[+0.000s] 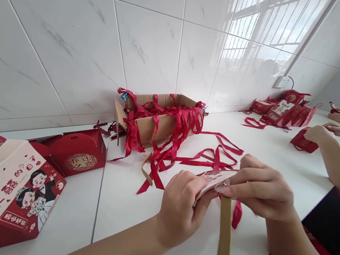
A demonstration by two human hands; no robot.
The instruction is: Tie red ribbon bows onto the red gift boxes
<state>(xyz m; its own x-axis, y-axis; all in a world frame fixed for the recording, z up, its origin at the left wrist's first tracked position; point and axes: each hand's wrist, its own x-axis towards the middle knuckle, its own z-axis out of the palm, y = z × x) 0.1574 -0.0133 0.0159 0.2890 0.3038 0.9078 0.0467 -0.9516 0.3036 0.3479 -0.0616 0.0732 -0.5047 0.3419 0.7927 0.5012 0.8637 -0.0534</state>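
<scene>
Gold ribbon (224, 231) hangs beneath the printed box (219, 175) that left hand (181, 207) and right hand (263, 188) grip.

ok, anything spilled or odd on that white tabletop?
Somewhat: red fabric ribbons hang over the front of the open brown cardboard box and lie tangled on the white tabletop, looking spilled. A curled gold strip lies among them, odd against the red.
</scene>
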